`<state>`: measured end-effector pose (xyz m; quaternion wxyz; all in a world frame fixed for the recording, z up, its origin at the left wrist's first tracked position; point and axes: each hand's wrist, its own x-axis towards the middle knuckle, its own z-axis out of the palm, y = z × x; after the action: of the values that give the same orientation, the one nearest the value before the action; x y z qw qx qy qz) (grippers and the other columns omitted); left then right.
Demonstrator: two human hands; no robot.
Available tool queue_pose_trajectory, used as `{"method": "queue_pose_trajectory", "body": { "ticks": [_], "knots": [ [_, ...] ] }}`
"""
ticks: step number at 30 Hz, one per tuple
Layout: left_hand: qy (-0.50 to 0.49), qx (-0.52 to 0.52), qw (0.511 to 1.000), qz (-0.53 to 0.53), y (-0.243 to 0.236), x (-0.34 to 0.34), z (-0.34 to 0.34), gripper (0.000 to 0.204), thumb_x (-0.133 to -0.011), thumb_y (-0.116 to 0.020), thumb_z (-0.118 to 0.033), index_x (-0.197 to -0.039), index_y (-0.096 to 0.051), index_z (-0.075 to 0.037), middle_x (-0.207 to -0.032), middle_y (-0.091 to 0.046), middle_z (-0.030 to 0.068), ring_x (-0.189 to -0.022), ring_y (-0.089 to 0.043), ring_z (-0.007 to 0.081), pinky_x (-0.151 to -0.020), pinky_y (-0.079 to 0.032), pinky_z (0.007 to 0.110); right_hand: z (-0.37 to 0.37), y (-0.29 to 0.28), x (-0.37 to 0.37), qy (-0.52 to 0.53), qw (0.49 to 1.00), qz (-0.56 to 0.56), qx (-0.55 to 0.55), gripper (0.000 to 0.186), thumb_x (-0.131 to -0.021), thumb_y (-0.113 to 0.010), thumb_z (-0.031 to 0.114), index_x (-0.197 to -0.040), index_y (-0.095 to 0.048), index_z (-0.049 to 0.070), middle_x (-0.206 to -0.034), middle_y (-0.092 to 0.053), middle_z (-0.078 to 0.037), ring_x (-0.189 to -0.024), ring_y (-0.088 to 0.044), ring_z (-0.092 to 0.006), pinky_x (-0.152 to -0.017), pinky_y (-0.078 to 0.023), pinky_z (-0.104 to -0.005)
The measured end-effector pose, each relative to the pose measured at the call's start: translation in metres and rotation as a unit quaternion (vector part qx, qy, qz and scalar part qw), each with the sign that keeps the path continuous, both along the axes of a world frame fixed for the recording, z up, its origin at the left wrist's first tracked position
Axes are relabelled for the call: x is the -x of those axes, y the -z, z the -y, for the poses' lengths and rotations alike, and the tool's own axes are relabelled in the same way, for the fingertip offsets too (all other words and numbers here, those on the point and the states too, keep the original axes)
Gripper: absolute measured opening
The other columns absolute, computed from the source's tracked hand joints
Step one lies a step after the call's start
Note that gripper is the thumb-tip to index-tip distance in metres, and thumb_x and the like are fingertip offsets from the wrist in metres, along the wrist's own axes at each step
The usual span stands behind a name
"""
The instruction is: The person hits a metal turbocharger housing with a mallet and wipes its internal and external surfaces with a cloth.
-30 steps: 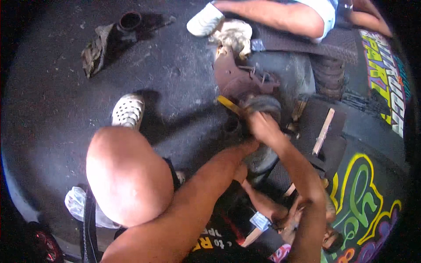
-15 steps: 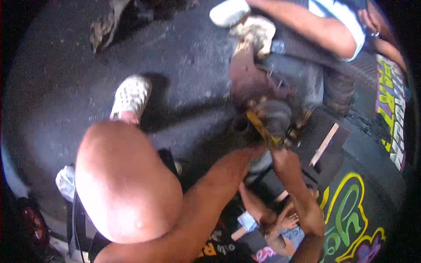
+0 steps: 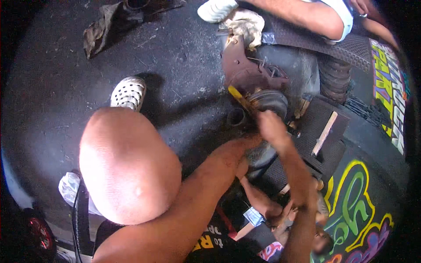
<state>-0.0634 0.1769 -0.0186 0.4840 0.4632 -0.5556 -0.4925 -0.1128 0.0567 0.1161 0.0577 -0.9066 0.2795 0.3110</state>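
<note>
Setting: dark, scuffed floor (image 3: 188, 57), with bright painted lettering (image 3: 384, 90) along the right side.

Principal item: ribbed round part (image 3: 274, 101), dark, right of centre, just below a rust-brown metal part (image 3: 241, 72).

Right hand (image 3: 272, 125): fingers folded, seemingly around the lower end of a yellow bar (image 3: 237, 95); slightly blurred. The bar slants up and left beside the ribbed part. Gripping one end appears to leave most of its length free.

Left hand (image 3: 255, 140): largely hidden behind the right wrist; whether it is closed or spread, one cannot tell. Its low position, just below the ribbed part, would suit bracing.

Wearer's knee (image 3: 131, 166): bent, set to the left, probably so both arms may reach past it.

Pale cloth (image 3: 250, 26): bunched at the brown part's upper end, perhaps as padding; another person's white shoe (image 3: 217, 9) is beside it.

Also: open-mouthed dark cylinder (image 3: 237, 116), near the bar; wooden strip (image 3: 325, 133), to the right, apart from the hands.
</note>
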Motion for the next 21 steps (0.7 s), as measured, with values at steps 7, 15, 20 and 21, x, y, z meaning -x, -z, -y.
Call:
{"method": "queue_pose_trajectory", "body": {
  "ticks": [7,15,20,21],
  "knots": [
    [-0.006,0.026,1.0,-0.006,-0.017,-0.005,0.01,0.033,-0.088,-0.048,-0.022,-0.117,-0.055,-0.008,-0.119,-0.053,0.0133,-0.115,-0.046,0.0264,-0.1,-0.034,0.037,0.017,-0.021,-0.018,-0.086,0.991,-0.103,-0.026,0.027,-0.083,-0.041,0.008,-0.106,-0.055,0.002,-0.105,-0.056,-0.022,-0.094,-0.057,-0.0369,-0.08,-0.047,-0.0416],
    [0.013,0.04,0.999,-0.002,-0.014,0.013,0.016,0.033,-0.087,-0.049,-0.022,-0.116,-0.056,-0.009,-0.119,-0.053,0.0132,-0.115,-0.046,0.0267,-0.101,-0.034,0.037,0.031,-0.074,-0.036,-0.048,0.979,-0.176,-0.088,0.032,-0.082,-0.052,0.013,-0.11,-0.056,-0.001,-0.095,-0.059,-0.02,-0.088,-0.058,-0.0345,-0.073,-0.048,-0.0407],
    [0.027,0.04,0.998,0.035,0.005,0.013,0.019,0.033,-0.087,-0.049,-0.022,-0.116,-0.056,-0.009,-0.119,-0.053,0.0131,-0.115,-0.046,0.0269,-0.101,-0.034,0.037,0.032,0.037,0.0,-0.033,0.991,-0.049,-0.119,0.034,-0.084,-0.048,0.012,-0.115,-0.053,-0.002,-0.097,-0.057,-0.021,-0.093,-0.055,-0.034,-0.08,-0.043,-0.0448],
    [0.031,0.059,0.997,0.026,-0.006,0.012,0.021,0.033,-0.087,-0.049,-0.022,-0.116,-0.057,-0.009,-0.119,-0.053,0.0131,-0.115,-0.046,0.0269,-0.101,-0.034,0.037,0.032,-0.009,-0.033,0.011,0.987,-0.114,-0.113,0.035,-0.085,-0.047,0.012,-0.117,-0.052,-0.002,-0.1,-0.057,-0.021,-0.096,-0.055,-0.0335,-0.083,-0.042,-0.044]
  ]
}}
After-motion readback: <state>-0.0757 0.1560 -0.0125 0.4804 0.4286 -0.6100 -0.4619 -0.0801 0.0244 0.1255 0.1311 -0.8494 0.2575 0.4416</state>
